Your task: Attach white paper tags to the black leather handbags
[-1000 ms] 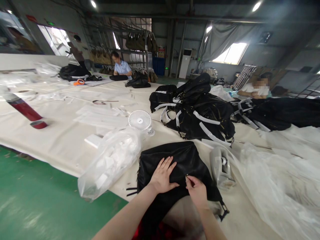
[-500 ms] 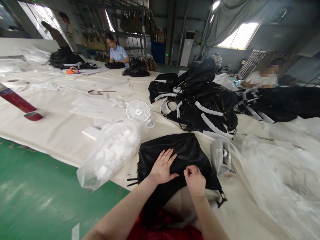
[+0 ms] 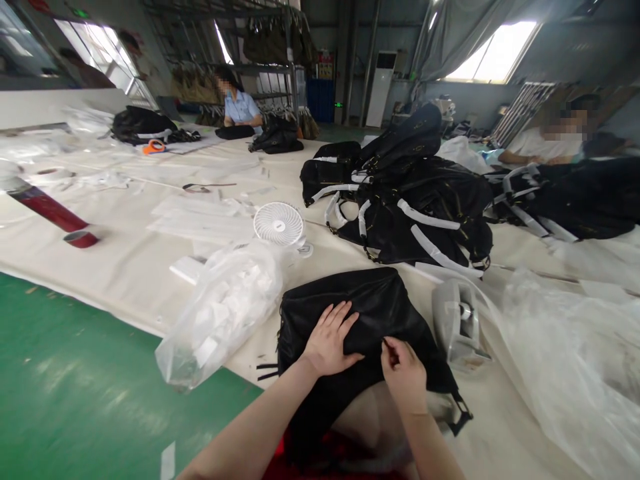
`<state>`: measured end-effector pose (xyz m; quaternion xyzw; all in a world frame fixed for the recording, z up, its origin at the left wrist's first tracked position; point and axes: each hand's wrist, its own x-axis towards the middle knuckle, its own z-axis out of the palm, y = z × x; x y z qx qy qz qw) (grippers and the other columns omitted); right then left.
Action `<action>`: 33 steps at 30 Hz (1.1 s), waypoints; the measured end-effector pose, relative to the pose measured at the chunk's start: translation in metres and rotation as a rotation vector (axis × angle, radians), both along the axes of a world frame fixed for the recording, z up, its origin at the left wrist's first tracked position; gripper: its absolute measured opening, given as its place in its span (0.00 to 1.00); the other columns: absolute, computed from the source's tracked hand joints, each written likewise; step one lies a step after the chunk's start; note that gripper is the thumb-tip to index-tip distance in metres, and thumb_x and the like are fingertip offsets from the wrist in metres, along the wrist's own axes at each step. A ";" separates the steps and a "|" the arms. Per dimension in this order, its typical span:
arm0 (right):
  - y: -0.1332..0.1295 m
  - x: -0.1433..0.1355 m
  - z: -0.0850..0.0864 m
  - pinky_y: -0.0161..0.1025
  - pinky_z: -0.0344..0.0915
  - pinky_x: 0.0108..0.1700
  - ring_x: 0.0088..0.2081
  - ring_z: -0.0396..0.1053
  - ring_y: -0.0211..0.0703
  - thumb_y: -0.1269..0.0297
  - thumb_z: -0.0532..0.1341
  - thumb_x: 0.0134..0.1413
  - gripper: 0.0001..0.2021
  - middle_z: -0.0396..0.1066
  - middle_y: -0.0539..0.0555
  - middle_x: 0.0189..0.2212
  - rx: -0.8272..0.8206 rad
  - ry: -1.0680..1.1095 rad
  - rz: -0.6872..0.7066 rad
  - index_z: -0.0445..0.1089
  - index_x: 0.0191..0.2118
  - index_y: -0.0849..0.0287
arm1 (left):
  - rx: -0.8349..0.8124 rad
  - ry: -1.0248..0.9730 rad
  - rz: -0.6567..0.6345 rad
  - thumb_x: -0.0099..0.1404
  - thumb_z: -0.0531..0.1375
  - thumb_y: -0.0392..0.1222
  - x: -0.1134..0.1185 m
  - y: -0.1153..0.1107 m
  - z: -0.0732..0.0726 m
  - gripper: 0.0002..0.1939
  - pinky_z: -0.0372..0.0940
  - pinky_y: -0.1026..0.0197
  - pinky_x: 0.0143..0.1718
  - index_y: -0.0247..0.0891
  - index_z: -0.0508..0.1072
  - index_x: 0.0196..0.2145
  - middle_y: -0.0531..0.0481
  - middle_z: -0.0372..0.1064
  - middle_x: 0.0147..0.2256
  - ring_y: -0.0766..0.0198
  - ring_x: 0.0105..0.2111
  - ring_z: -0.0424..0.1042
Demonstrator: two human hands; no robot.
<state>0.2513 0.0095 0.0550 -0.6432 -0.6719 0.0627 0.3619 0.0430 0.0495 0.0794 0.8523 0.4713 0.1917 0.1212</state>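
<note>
Black and smooth, a soft leather-like bag (image 3: 373, 300) lies on the cream, cloth-covered tabletop (image 3: 130, 260) directly beneath both hands, its long axis running roughly left to right across the person's front. The left hand (image 3: 331, 340) rests flat on it, fingers spread, grasping nothing. The right hand (image 3: 404, 373) is nearer the bag's right end, its grip drawn into a pinch; whether the fingertips hold anything cannot be told.

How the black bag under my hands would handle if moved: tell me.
The black bag would probably sag, as its surface looks softly creased. The strap end jutting out at its right may swing. Lying rather flat, the bag seems unlikely to roll.
</note>
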 end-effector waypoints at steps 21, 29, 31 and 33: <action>0.003 -0.007 -0.002 0.34 0.59 0.28 0.25 0.70 0.37 0.67 0.57 0.63 0.09 0.72 0.49 0.24 0.221 -0.394 -0.069 0.70 0.32 0.58 | 0.070 -0.015 -0.007 0.53 0.67 0.57 -0.001 0.003 -0.007 0.49 0.43 0.40 0.67 0.39 0.53 0.66 0.39 0.43 0.68 0.45 0.68 0.44; 0.012 -0.012 -0.001 0.34 0.53 0.25 0.23 0.68 0.36 0.67 0.57 0.59 0.09 0.71 0.47 0.23 0.202 -0.497 -0.175 0.67 0.27 0.57 | 0.038 0.010 -0.009 0.53 0.67 0.57 -0.001 0.003 -0.007 0.49 0.41 0.41 0.68 0.39 0.53 0.66 0.38 0.42 0.68 0.47 0.68 0.43; 0.013 -0.011 -0.001 0.34 0.52 0.24 0.23 0.68 0.36 0.66 0.58 0.59 0.09 0.71 0.47 0.22 0.190 -0.496 -0.192 0.67 0.27 0.57 | 0.033 0.014 -0.005 0.53 0.67 0.57 -0.001 0.003 -0.006 0.49 0.41 0.42 0.68 0.39 0.53 0.66 0.38 0.42 0.68 0.47 0.68 0.43; 0.015 -0.010 0.000 0.34 0.51 0.24 0.22 0.67 0.36 0.66 0.58 0.59 0.10 0.71 0.47 0.22 0.174 -0.486 -0.203 0.67 0.26 0.57 | 0.031 0.013 -0.006 0.54 0.67 0.57 -0.002 0.003 -0.006 0.48 0.41 0.42 0.68 0.39 0.53 0.66 0.39 0.42 0.69 0.48 0.68 0.43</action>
